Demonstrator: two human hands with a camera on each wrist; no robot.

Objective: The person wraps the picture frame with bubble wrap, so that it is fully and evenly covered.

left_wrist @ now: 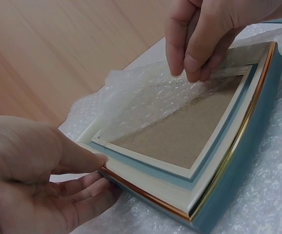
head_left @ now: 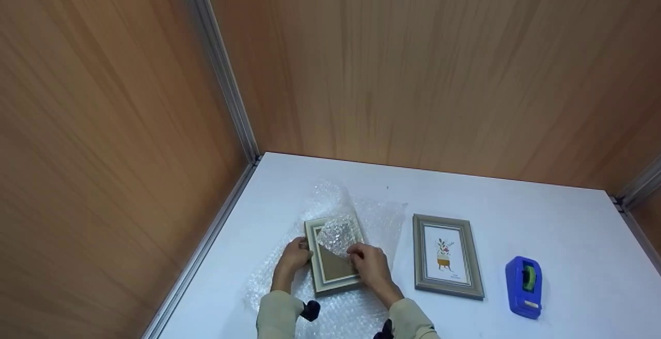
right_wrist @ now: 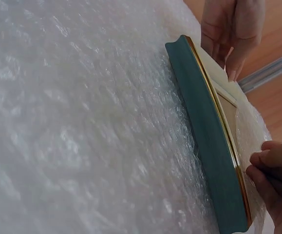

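Note:
A picture frame point(head_left: 334, 266) lies face down on a sheet of bubble wrap point(head_left: 341, 318), its brown back panel and pale inner edges showing. My left hand point(head_left: 295, 257) grips its left edge, with the thumb point(left_wrist: 89, 162) on top and the fingers beneath. A pointed flap of the wrap point(left_wrist: 150, 100) is folded over the far part of the back. My right hand point(head_left: 373, 265) pinches that flap between thumb and fingertips, close over the panel. In the right wrist view, the frame's blue-green side point(right_wrist: 206, 131) stands next to more wrap.
To the right lies a second picture frame point(head_left: 421, 256), face up, with a plant picture inside. Farther right stands a blue tape dispenser point(head_left: 518, 290) with a green roll. Wooden panels point(head_left: 413, 70) rise behind and to the left of the white table point(head_left: 578, 235).

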